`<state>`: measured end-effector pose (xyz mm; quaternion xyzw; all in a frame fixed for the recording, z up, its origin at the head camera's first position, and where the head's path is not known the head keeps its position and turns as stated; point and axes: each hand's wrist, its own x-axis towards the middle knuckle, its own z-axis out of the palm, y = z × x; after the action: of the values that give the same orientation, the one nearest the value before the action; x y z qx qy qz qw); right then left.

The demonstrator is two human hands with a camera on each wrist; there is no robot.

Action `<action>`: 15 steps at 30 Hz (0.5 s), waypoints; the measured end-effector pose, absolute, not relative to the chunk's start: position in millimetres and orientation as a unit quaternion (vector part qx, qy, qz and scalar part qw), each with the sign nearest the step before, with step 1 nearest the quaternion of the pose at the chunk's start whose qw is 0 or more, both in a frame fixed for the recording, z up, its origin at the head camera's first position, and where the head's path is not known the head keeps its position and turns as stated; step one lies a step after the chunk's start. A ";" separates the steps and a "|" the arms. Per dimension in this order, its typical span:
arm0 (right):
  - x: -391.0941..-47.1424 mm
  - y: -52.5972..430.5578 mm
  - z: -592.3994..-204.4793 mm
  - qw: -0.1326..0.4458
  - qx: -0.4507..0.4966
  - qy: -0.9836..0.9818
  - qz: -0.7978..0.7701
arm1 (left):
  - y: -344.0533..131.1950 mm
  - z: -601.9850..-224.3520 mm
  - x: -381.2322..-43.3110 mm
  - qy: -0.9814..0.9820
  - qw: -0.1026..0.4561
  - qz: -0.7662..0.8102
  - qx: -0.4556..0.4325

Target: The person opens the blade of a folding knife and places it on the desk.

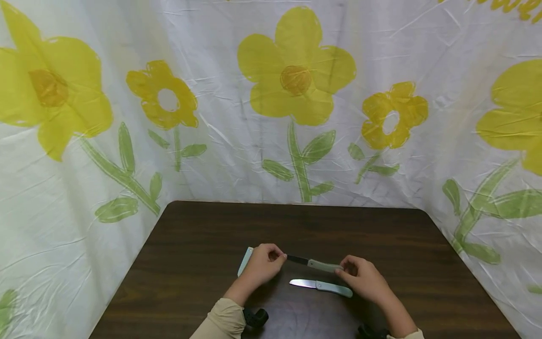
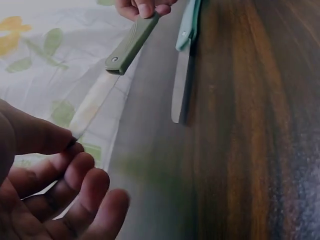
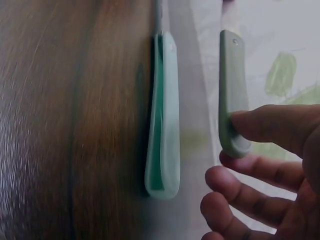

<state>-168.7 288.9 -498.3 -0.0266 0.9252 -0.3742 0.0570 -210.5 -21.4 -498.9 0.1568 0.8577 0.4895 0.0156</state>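
An unfolded folding knife with an olive-green handle point(image 1: 322, 266) is held level between both hands, raised off the table. At the tip of its blade point(image 2: 92, 102), my left hand point(image 1: 263, 264) pinches with thumb and forefinger, the other fingers loosely bent. My right hand point(image 1: 365, 278) pinches the butt of the handle point(image 3: 233, 85) between thumb and forefinger. Nearer to me, a second folding knife point(image 1: 333, 287) with a pale teal handle lies unfolded on the table, its blade pointing left. In the right wrist view, the slot of this teal handle point(image 3: 171, 125) shows.
A slim pale-blue object point(image 1: 245, 262) lies left of my left hand, partly hidden by it; its kind cannot be made out. The dark wooden table point(image 1: 203, 226) ends at the back against a white cloth point(image 1: 224, 160) painted with yellow flowers.
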 end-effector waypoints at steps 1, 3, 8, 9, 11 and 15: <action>-168.3 289.3 -498.3 0.057 -0.025 0.928 -0.368 | -21.1 -499.9 -210.8 0.862 0.021 0.481 0.158; -167.7 290.0 -498.0 0.056 -0.022 0.933 -0.355 | -20.4 -501.1 -211.2 0.869 0.029 0.468 0.160; -166.3 291.3 -498.3 0.063 -0.018 0.939 -0.337 | -17.3 -502.1 -211.7 0.879 0.030 0.447 0.162; -166.2 291.6 -498.8 0.065 -0.017 0.940 -0.335 | -16.6 -502.5 -211.7 0.880 0.030 0.446 0.163; -165.8 292.0 -500.1 0.069 -0.016 0.941 -0.332 | -15.2 -503.2 -211.4 0.884 0.030 0.439 0.160; -165.3 292.7 -502.4 0.071 -0.016 0.943 -0.326 | -12.4 -505.6 -211.6 0.894 0.024 0.421 0.149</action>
<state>-165.3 292.7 -502.4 -0.0165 0.9427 -0.3256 0.0709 -211.6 -12.4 -505.6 0.1490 0.8944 0.4209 0.0245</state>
